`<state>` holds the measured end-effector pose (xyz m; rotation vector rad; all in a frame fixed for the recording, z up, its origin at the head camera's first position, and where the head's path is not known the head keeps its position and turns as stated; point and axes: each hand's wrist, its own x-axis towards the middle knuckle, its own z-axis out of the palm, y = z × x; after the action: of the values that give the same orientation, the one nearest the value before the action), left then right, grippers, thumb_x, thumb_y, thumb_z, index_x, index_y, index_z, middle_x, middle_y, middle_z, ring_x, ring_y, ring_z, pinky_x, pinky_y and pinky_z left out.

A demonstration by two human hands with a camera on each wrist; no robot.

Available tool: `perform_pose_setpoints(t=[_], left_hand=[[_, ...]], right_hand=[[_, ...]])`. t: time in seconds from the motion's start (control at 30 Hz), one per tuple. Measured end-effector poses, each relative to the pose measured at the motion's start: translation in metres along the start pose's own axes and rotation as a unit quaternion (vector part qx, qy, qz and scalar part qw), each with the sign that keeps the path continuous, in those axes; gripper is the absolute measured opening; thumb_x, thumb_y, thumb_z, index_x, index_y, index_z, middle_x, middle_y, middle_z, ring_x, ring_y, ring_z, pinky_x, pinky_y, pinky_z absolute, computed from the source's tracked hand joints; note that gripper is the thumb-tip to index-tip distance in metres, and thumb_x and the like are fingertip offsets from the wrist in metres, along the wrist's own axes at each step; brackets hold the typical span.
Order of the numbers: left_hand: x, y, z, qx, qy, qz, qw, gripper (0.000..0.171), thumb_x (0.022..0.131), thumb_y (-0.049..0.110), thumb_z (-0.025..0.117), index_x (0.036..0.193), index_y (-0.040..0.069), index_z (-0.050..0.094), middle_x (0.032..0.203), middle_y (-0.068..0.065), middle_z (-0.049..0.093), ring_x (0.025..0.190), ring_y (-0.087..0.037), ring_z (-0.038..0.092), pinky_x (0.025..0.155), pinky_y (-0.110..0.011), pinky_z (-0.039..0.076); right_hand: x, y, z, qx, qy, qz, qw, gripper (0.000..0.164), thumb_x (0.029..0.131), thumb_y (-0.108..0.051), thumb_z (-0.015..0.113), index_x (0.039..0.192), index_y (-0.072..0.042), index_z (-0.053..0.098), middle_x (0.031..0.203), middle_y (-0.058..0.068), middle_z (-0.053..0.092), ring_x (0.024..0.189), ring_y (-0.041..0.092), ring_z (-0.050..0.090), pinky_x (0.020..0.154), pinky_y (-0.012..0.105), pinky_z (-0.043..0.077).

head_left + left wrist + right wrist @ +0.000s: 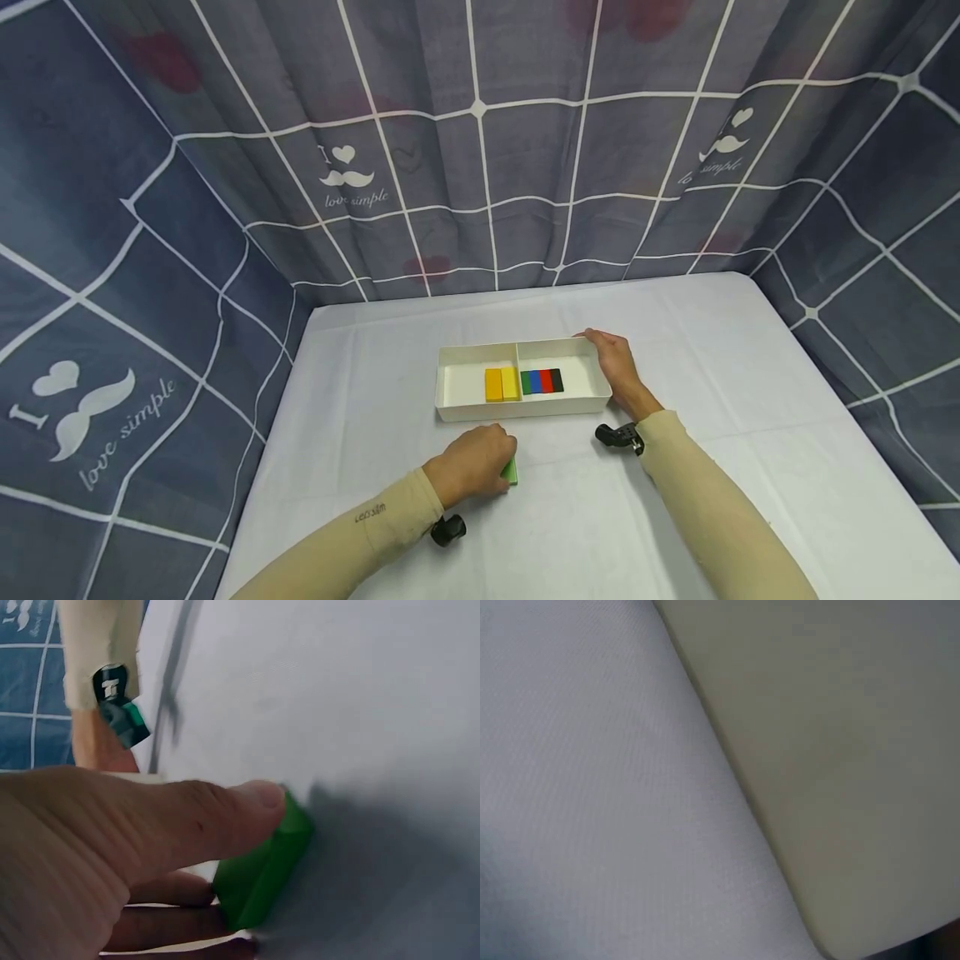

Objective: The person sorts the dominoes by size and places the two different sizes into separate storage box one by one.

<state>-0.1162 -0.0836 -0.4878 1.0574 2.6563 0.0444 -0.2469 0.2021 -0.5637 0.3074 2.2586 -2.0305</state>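
In front of a white two-compartment box (pixel 480 412), my left hand (pixel 474 460) pinches a light green block (pixel 510 472) between thumb and fingers, low over the white cloth. In the left wrist view, the thumb presses on the upper end of the green block (pixel 262 874), with fingers behind it. My right hand (pixel 617 367) holds the box at its right end, fingers bent round the far corner; its thumb is hidden. Only the pale box wall (pixel 840 765) shows in the right wrist view. An orange-yellow block (pixel 493 385) and a yellow block (pixel 510 383) lie against the divider in the left compartment.
In the right compartment, a row of green, blue, red and black blocks (pixel 542 381) lies by the divider. White cloth (pixel 360 375) covers the table. Dark checked curtains (pixel 420 167) stand behind and on both sides. Each wrist wears a black camera (pixel 448 530).
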Motion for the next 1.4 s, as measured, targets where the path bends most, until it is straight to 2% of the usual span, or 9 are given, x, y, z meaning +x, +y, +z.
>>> perform_pose_setpoints(t=[0.27,0.43,0.67,0.83,1.07,1.23,1.4], left_hand=[[-0.002,0.006,0.009,0.033,0.04,0.014,0.9986,0.028,0.085,0.023,0.097,0.091,0.01,0.073,0.08,0.003,0.066,0.072,-0.009,0.058,0.069,-0.021,0.054],[-0.003,0.006,0.01,0.031,0.041,0.008,0.9986,0.027,0.085,0.021,0.096,0.094,0.01,0.073,0.083,0.002,0.068,0.075,-0.009,0.061,0.071,-0.022,0.056],[-0.005,0.001,0.001,0.005,0.034,0.002,0.9994,0.024,0.086,0.018,0.093,0.093,0.01,0.072,0.081,0.003,0.063,0.073,-0.008,0.054,0.069,-0.022,0.053],[-0.009,-0.002,-0.016,-0.022,0.041,0.011,0.9988,0.024,0.086,0.018,0.092,0.091,0.01,0.071,0.08,0.004,0.061,0.071,-0.007,0.052,0.065,-0.02,0.05],[-0.017,-0.008,-0.055,-0.039,0.067,0.02,0.9968,0.023,0.086,0.013,0.091,0.098,0.006,0.073,0.08,0.003,0.061,0.071,-0.01,0.053,0.062,-0.02,0.047],[-0.018,-0.019,-0.081,-0.06,0.093,0.003,0.9938,0.027,0.085,0.009,0.092,0.105,0.001,0.075,0.084,-0.002,0.066,0.071,-0.012,0.056,0.062,-0.022,0.048],[-0.018,-0.031,-0.103,-0.055,0.11,-0.023,0.9922,0.036,0.085,0.011,0.093,0.114,-0.001,0.075,0.095,-0.006,0.073,0.079,-0.016,0.06,0.074,-0.03,0.057]], right_hand=[[0.0,0.001,0.0,0.003,-0.006,0.007,1.0,0.056,0.114,-0.043,0.051,0.14,0.002,0.071,0.146,0.025,0.067,0.122,0.028,0.066,0.095,0.03,0.056],[0.001,0.001,0.0,0.0,-0.004,0.002,1.0,0.055,0.114,-0.042,0.049,0.138,0.002,0.072,0.144,0.025,0.068,0.117,0.026,0.068,0.093,0.029,0.057],[0.0,-0.001,0.001,0.002,0.0,0.003,1.0,0.052,0.114,-0.039,0.05,0.136,0.002,0.072,0.139,0.022,0.07,0.11,0.021,0.068,0.089,0.028,0.057],[0.001,0.0,0.0,0.006,-0.004,0.005,1.0,0.054,0.114,-0.041,0.051,0.137,0.003,0.072,0.141,0.024,0.069,0.115,0.024,0.068,0.092,0.029,0.057],[0.002,0.001,-0.001,0.005,-0.009,0.011,1.0,0.056,0.114,-0.043,0.05,0.14,0.002,0.07,0.147,0.025,0.067,0.126,0.03,0.066,0.099,0.032,0.055],[0.001,0.0,0.0,-0.002,-0.002,0.007,1.0,0.054,0.114,-0.041,0.05,0.138,0.002,0.072,0.144,0.024,0.068,0.118,0.027,0.067,0.093,0.03,0.056],[0.0,-0.002,0.001,-0.004,0.001,0.005,1.0,0.053,0.113,-0.04,0.05,0.136,0.002,0.072,0.142,0.024,0.069,0.114,0.025,0.067,0.09,0.029,0.056]])
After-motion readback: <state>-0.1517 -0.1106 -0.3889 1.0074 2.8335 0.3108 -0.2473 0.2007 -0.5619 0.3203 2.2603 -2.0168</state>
